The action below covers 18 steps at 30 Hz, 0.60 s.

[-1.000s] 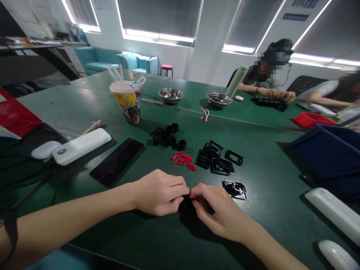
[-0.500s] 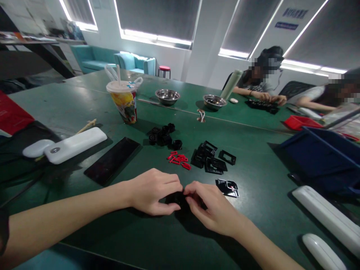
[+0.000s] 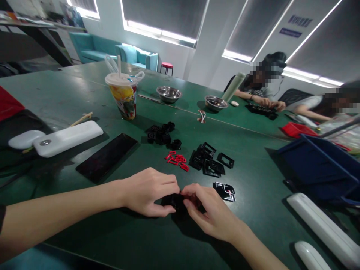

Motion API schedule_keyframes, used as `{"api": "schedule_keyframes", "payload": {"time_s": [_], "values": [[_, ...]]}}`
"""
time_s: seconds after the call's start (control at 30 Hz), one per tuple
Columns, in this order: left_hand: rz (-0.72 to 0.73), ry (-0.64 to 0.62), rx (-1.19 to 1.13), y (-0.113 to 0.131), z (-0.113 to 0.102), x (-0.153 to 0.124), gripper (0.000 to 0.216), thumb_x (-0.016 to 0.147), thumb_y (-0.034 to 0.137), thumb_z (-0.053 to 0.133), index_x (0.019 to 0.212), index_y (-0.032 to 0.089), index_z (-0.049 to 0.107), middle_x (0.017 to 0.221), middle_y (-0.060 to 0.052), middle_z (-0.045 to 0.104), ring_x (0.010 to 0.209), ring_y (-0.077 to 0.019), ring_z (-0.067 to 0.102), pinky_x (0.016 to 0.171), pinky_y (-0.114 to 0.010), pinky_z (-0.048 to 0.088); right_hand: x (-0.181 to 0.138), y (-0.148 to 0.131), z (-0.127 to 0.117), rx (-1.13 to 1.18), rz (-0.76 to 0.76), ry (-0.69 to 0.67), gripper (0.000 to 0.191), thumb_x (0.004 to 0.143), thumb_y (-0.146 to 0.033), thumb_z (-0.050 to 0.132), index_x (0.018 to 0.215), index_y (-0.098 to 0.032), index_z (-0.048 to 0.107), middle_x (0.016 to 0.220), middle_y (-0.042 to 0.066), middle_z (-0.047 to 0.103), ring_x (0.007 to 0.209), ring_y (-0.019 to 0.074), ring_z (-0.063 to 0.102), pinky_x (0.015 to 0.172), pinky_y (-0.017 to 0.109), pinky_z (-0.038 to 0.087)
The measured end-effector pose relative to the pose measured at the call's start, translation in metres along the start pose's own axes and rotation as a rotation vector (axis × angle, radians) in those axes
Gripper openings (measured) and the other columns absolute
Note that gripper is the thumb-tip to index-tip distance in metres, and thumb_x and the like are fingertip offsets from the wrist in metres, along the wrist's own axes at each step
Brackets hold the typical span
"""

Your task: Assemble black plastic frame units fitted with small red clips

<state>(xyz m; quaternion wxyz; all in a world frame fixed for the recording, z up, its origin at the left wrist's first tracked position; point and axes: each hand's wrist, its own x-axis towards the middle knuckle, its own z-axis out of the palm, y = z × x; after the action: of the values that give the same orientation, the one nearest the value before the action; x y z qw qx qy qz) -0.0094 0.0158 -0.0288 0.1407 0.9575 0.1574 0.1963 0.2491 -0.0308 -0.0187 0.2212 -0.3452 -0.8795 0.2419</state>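
Low over the near part of the green table, my left hand (image 3: 152, 193) grips a small black plastic part (image 3: 176, 202) between thumb and fingers. My right hand (image 3: 206, 210) meets it from the other side, thumb and forefinger pinched at the part's right edge; whether a second piece sits in that pinch is hidden. Just beyond my hands lie small red plastic pieces (image 3: 177, 159), a heap of black rectangular frames (image 3: 206, 159) and a cluster of black round-topped parts (image 3: 161, 133). Beside my right hand rests a black part with shiny edges (image 3: 225, 191).
A black phone (image 3: 108, 157) and a white device (image 3: 69, 138) lie left; a drink cup (image 3: 123, 95) stands behind them. Two steel bowls (image 3: 168, 94) sit farther back. At right are a blue bin (image 3: 323, 165) and a long white object (image 3: 320, 225). Two people work across the table.
The view has shifted slightly. Both hands stay together around the black part, with only small finger movement; slightly more of the part shows between them.
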Motion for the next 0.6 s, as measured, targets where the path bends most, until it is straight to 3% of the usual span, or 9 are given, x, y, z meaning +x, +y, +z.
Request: {"api": "schedule_keyframes", "payload": {"time_s": [0.6], "values": [[-0.016,-0.023,-0.026,-0.0015,0.0010,-0.0015,0.022,0.100,0.035,0.069,0.110,0.017,0.065,0.102,-0.006,0.071,0.084,-0.0210,0.071,0.069,-0.031,0.052,-0.0037,0.0057,0.0005,-0.099,-0.100,0.107,0.010,0.106,-0.018,0.053,0.114,-0.022,0.058,0.082,-0.002,0.065,0.065,0.0134,0.057,0.066,0.028,0.040]]}}
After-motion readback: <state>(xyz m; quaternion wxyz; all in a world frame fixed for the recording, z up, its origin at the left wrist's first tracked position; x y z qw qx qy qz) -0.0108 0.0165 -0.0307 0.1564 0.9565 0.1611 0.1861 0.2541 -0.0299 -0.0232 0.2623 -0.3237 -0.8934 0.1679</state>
